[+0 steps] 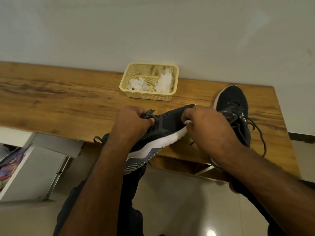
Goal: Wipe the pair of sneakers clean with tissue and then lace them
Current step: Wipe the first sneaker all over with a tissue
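Note:
My left hand (132,120) grips a dark sneaker (167,124) at its laced top and holds it tilted on its side above the table's front edge, white sole (158,145) turned toward me. My right hand (208,127) pinches a small wad of white tissue (187,122) against the sneaker's toe area. The second dark sneaker (234,106) lies on the wooden table (59,99) at the right, partly hidden behind my right hand, its loose lace (260,132) trailing toward the table's edge.
A cream plastic basket (167,97) with crumpled white tissues (164,82) stands at the back of the table against the wall. An open white drawer unit (30,166) is at the lower left. My legs and a pale tiled floor (179,201) lie below.

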